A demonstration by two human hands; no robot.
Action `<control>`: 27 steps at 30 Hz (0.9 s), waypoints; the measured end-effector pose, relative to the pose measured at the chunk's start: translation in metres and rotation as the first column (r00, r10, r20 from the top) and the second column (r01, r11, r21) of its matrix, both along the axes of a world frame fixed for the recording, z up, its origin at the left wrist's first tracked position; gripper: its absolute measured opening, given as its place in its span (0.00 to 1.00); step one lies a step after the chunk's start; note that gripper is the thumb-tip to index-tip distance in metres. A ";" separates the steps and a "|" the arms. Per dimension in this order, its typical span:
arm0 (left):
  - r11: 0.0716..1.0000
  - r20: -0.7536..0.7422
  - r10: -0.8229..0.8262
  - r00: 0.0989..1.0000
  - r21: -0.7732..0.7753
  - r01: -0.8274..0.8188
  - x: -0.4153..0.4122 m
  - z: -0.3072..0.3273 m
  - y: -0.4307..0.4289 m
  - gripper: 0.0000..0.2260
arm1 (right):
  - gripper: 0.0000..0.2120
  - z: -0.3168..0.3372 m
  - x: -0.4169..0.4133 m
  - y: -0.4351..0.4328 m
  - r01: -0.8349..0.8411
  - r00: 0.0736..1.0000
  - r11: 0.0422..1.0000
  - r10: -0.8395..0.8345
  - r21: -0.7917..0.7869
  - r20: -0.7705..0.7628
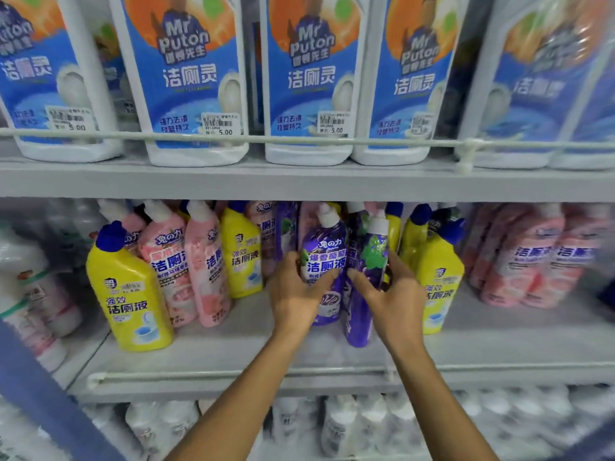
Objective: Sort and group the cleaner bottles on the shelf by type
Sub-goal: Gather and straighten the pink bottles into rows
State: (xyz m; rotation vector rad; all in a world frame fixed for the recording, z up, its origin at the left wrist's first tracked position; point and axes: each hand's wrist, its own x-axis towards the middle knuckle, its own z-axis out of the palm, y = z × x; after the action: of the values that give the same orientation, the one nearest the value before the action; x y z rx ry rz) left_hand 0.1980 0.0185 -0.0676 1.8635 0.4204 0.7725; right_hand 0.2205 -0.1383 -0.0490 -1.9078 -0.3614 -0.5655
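Both forearms reach up to the middle shelf point(233, 331). The left hand point(296, 291) has its grip wrapped around a purple bottle point(327, 261) labelled 洁厕液; the right hand point(389, 297) grasps a second purple bottle point(369, 271) printed with grapes, touching the first. Yellow bottles point(129, 294) and pink bottles point(186, 264) also read 洁厕液. On the shelf above, white jugs point(189, 78) read "Mr Puton", priced 5.00.

Your left hand point(296, 291) grips one bottle point(324, 261) and your right hand point(392, 294) grips the next bottle point(366, 281) just right of it; more bottles stand left, right and behind your fingers.
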 end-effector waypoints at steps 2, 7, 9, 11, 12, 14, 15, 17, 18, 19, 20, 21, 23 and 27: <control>0.999 -0.033 -0.014 0.999 0.030 0.015 0.009 0.003 -0.007 0.23 | 0.26 -0.002 0.007 -0.003 0.009 1.000 0.999 -0.009 0.033 0.005; 0.996 -0.039 -0.077 0.996 0.036 0.079 0.011 0.000 -0.004 0.19 | 0.27 -0.009 0.012 -0.003 0.078 0.996 0.995 -0.081 0.057 0.042; 0.991 -0.058 -0.133 0.989 0.000 0.134 0.009 -0.002 0.001 0.17 | 0.27 -0.010 0.011 -0.002 0.089 0.995 0.994 -0.091 0.056 0.037; 0.986 -0.067 -0.168 0.984 -0.001 0.168 0.004 -0.002 0.005 0.16 | 0.25 -0.008 0.006 0.001 0.087 0.996 0.994 -0.089 0.059 0.026; 0.981 -0.069 -0.192 0.979 -0.004 0.192 0.001 -0.001 0.006 0.16 | 0.24 -0.007 0.004 0.001 0.082 0.996 0.995 -0.084 0.063 0.022; 0.968 -0.061 -0.250 0.966 -0.023 0.249 -0.009 0.004 0.009 0.17 | 0.20 -0.004 -0.002 0.002 0.058 0.998 0.995 -0.060 0.081 0.019; 0.963 -0.051 -0.268 0.962 -0.044 0.266 -0.013 0.005 0.013 0.19 | 0.18 -0.004 -0.006 0.002 0.051 0.998 0.995 -0.053 0.086 0.020; 0.961 -0.025 -0.271 0.962 -0.072 0.268 -0.025 0.007 0.024 0.24 | 0.15 -0.006 -0.013 0.001 0.053 0.998 0.995 -0.054 0.085 0.015; 0.964 -0.014 -0.255 0.967 -0.077 0.254 -0.033 0.009 0.029 0.26 | 0.16 -0.007 -0.019 0.001 0.058 0.998 0.994 -0.059 0.088 0.014; 0.967 0.003 -0.239 0.971 -0.085 0.238 -0.041 0.011 0.036 0.28 | 0.18 -0.008 -0.026 0.003 0.073 0.997 0.993 -0.074 0.096 0.014; 0.970 0.022 -0.225 0.974 -0.089 0.226 -0.048 0.011 0.043 0.28 | 0.22 -0.009 -0.034 0.005 0.093 0.995 0.990 -0.095 0.106 0.017; 0.970 0.043 -0.220 0.975 -0.098 0.223 -0.057 0.013 0.050 0.28 | 0.26 -0.009 -0.042 0.009 0.115 0.992 0.988 -0.119 0.100 0.034; 0.970 0.094 -0.221 0.971 -0.085 0.229 -0.075 0.015 0.064 0.28 | 0.28 -0.005 -0.060 0.019 0.143 0.983 0.989 -0.147 0.041 0.108; 0.975 0.164 -0.172 0.971 -0.110 0.191 -0.111 0.019 0.091 0.24 | 0.28 0.007 -0.084 0.054 0.008 0.996 0.999 -0.012 0.038 0.085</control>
State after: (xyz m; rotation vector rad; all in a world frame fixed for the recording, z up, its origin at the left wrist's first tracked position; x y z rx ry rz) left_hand 0.0866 0.1100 -0.0490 1.6857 0.1919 0.7414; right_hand 0.1362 -0.0846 -0.0423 -1.8541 -0.3938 -0.6574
